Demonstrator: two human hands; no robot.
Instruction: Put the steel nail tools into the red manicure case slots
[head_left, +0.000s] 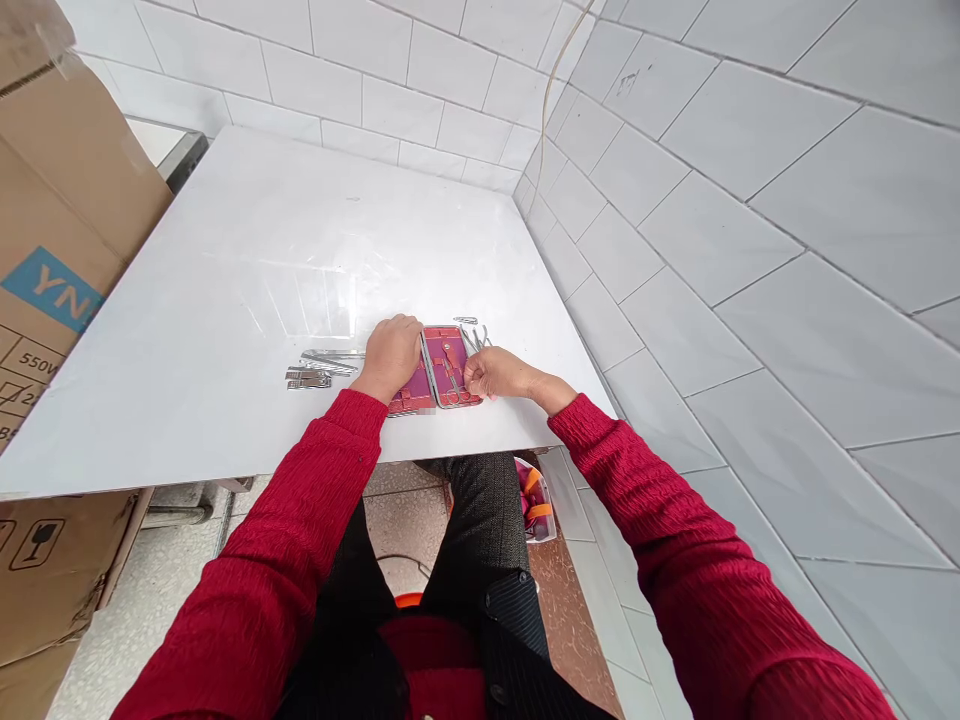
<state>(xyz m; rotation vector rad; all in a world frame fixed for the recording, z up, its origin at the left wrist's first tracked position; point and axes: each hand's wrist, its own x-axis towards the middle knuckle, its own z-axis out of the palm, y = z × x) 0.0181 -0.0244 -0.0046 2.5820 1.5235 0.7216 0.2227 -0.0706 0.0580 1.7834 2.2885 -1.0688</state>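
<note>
An open manicure case [433, 370] with a purple and red lining lies near the front edge of the white table. My left hand [394, 355] is over its left half, fingers bent over the far side and holding it. At the right half, my right hand [491, 372] is closed in a pinch; what its fingertips hold is hidden. Small scissors [452, 380] lie in the right half, beside those fingertips. Metal nippers [476, 340] lie just beyond my right hand. Left of the case are several nail clippers [307, 377] and other slim metal tools [334, 358].
The white table [300, 230] meets tiled walls at the back and right. A large cardboard box [67, 180] stands along its left side. Below the front edge, a clear plastic bin [536, 500] holds purple and orange items. A small clipper [466, 320] lies behind the case.
</note>
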